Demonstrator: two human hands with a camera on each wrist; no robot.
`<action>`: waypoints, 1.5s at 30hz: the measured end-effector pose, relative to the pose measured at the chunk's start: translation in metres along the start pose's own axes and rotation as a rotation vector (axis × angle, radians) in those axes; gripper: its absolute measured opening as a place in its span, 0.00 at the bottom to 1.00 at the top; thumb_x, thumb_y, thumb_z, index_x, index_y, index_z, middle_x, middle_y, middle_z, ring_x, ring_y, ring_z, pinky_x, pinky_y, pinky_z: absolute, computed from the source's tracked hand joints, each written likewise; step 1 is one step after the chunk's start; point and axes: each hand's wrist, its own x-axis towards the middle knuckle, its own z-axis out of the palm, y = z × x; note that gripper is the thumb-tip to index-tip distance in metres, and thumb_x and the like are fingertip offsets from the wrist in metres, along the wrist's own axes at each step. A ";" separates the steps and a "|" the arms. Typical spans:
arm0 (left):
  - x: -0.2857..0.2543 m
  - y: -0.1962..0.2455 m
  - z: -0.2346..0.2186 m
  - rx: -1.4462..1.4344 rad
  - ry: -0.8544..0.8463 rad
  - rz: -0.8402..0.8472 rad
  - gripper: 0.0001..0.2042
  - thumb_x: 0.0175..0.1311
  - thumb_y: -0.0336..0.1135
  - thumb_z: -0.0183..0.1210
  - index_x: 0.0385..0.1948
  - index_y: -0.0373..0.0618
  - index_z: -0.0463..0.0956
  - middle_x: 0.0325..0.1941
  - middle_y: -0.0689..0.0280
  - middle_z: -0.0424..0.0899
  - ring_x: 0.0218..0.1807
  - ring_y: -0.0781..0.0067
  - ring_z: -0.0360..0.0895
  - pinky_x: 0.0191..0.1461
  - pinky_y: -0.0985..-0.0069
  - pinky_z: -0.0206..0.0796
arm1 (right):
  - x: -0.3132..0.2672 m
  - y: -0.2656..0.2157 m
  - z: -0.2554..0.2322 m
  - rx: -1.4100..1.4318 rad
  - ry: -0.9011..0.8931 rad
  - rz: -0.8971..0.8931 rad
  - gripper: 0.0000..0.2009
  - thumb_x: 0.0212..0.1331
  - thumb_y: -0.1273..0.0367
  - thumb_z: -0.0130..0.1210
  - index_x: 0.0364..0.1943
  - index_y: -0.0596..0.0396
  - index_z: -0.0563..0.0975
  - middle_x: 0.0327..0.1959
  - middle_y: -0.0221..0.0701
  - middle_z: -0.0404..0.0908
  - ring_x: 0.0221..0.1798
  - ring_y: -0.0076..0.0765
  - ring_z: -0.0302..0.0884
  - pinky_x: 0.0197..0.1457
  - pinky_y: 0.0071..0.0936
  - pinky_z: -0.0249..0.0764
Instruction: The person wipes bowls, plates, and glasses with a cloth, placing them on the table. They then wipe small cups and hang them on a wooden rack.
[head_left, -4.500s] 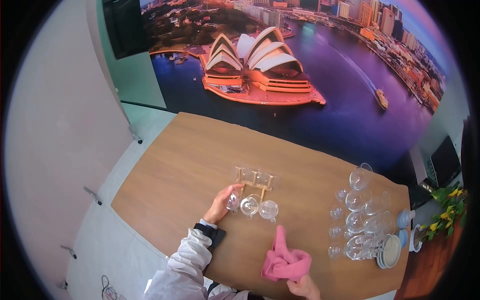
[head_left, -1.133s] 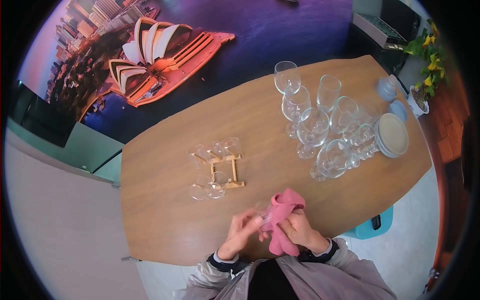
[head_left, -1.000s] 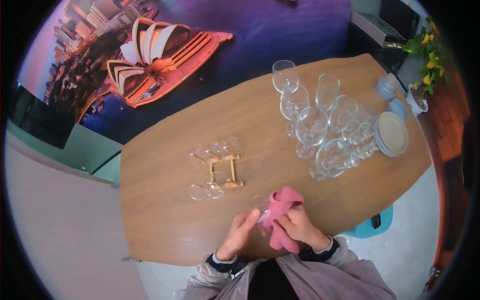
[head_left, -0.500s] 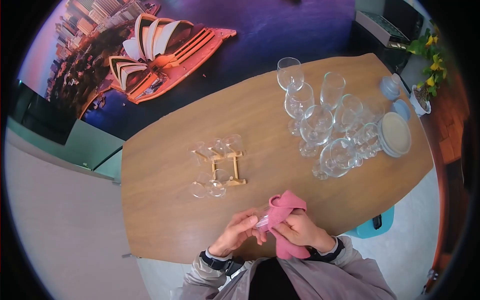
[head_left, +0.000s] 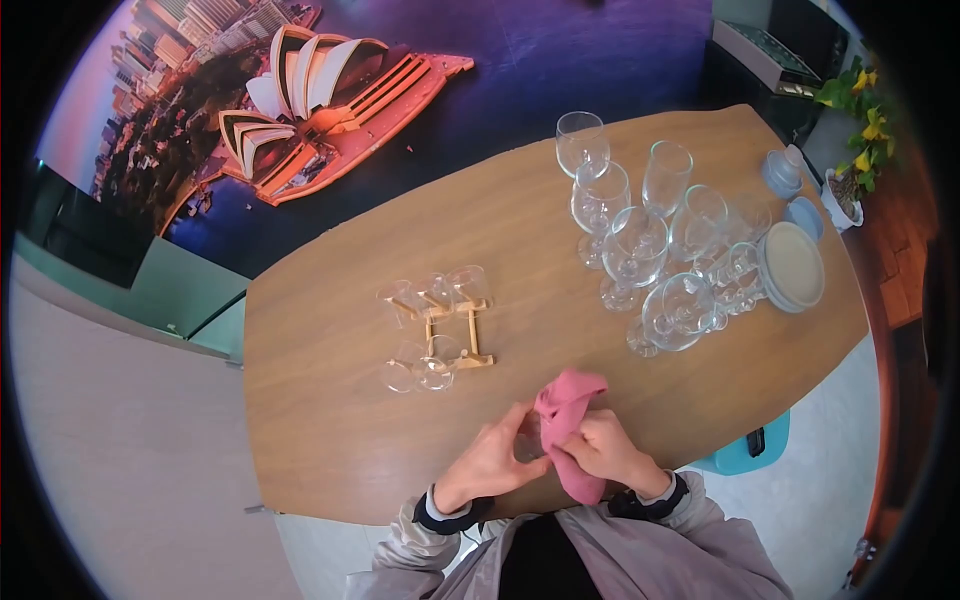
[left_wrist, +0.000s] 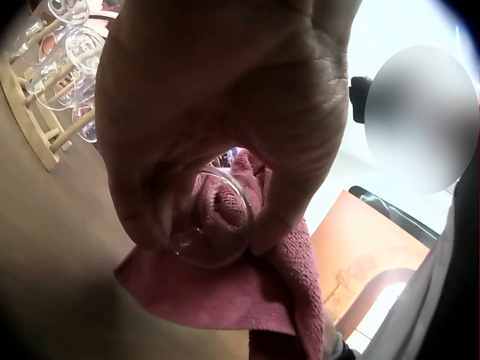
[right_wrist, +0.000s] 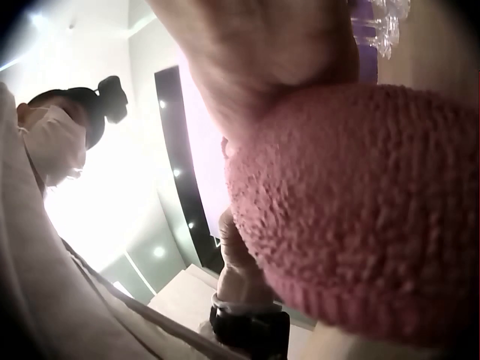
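Observation:
Close to the front edge of the table, my left hand (head_left: 495, 458) holds a small clear glass cup (head_left: 528, 440), thumb and fingers curled round it. In the left wrist view the round edge of that glass cup (left_wrist: 214, 253) shows between thumb and fingers, with pink cloth (left_wrist: 202, 300) behind it. My right hand (head_left: 606, 448) grips the bunched pink cloth (head_left: 566, 397) against the cup. Most of the cup is hidden by hand and cloth. The textured cloth (right_wrist: 352, 210) fills much of the right wrist view, under my right hand (right_wrist: 277, 60).
Left of centre stands a wooden rack (head_left: 474, 335) with several clear cups (head_left: 467, 284) on its pegs. Several stemmed glasses (head_left: 635, 245) stand to the right, beside stacked plates (head_left: 795, 265) and blue-grey dishes (head_left: 782, 175). A teal chair (head_left: 750, 450) is beyond the table edge.
Earlier my left hand was at a cup on the rack; that side now has two cups, and my hand holds one against the cloth. Recently the left hand has turned over the cup.

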 end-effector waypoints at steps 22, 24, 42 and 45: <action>0.037 -0.052 0.027 0.118 0.556 0.227 0.29 0.44 0.31 0.78 0.53 0.42 0.76 0.51 0.55 0.81 0.56 0.51 0.78 0.59 0.62 0.71 | -0.013 0.037 -0.005 -0.001 0.533 0.293 0.20 0.78 0.66 0.43 0.26 0.63 0.71 0.14 0.36 0.64 0.20 0.21 0.62 0.25 0.31 0.61; 0.051 -0.062 0.026 0.168 0.565 0.259 0.30 0.47 0.31 0.76 0.55 0.41 0.74 0.51 0.52 0.80 0.54 0.45 0.76 0.58 0.60 0.70 | -0.028 0.040 -0.003 0.117 0.491 0.307 0.21 0.80 0.64 0.41 0.25 0.61 0.72 0.16 0.26 0.66 0.24 0.15 0.59 0.27 0.25 0.60; -0.002 -0.055 -0.005 0.797 1.005 0.202 0.34 0.52 0.31 0.73 0.63 0.40 0.69 0.60 0.53 0.75 0.57 0.47 0.72 0.60 0.55 0.65 | -0.051 0.013 -0.016 0.737 0.286 0.503 0.25 0.81 0.54 0.39 0.44 0.62 0.80 0.38 0.25 0.82 0.39 0.18 0.75 0.43 0.20 0.73; 0.005 -0.050 -0.033 0.947 1.073 0.068 0.33 0.53 0.36 0.73 0.62 0.41 0.69 0.61 0.55 0.74 0.59 0.48 0.69 0.64 0.53 0.59 | -0.041 0.008 -0.009 0.842 0.270 0.563 0.25 0.80 0.52 0.40 0.48 0.61 0.79 0.41 0.26 0.82 0.40 0.19 0.76 0.45 0.21 0.73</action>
